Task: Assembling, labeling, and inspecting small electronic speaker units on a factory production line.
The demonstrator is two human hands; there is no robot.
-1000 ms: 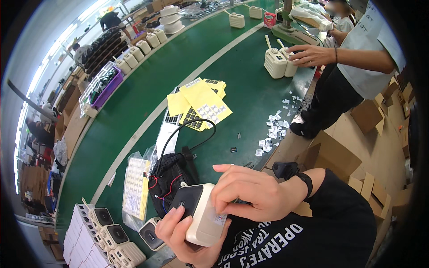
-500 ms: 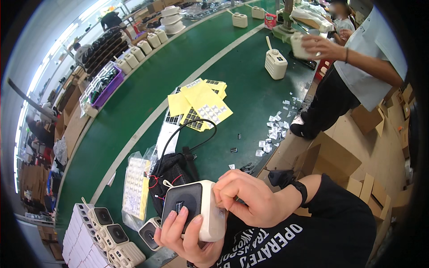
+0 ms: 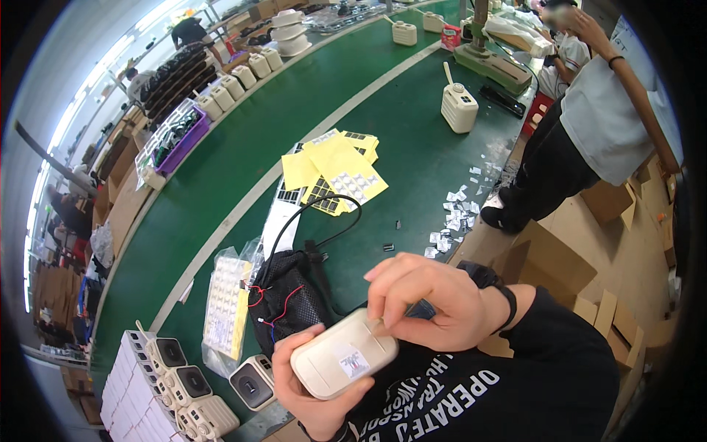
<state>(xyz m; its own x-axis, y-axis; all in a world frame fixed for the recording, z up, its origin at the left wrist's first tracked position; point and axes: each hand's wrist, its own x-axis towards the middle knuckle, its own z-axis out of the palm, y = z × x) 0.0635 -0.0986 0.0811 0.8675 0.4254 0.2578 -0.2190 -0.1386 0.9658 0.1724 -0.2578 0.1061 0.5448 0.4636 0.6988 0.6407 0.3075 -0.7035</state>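
In front of me my left hand [image 3: 308,398] is wrapped round a small cream speaker [image 3: 317,374], its plain bottom turned up. A white printed label [image 3: 354,362] sits on that bottom face. My right hand [image 3: 445,309] is closed in a pinch at the speaker's far right edge, its fingertips touching or almost touching it. Whatever the pinch holds is too small to make out. The speaker's dark grille is hidden from view. Another cream speaker [image 3: 254,383] stands on the table left of my left hand. Behind lies a black mesh pouch [image 3: 291,291] with thin red wires.
Yellow sticker sheets [image 3: 331,173] lie mid-table, with scattered white paper scraps [image 3: 458,214] along the right edge. Speakers [image 3: 193,384] and white boxes [image 3: 136,394] crowd the lower left. A bagged sticker sheet [image 3: 227,306] lies nearby. A person [image 3: 604,140] stands right; cardboard boxes [image 3: 549,261] cover the floor.
The speaker has turned from showing its grille to showing its labelled bottom. My right hand has shifted slightly right and up. The co-worker's raised hand has let go of a cream object.
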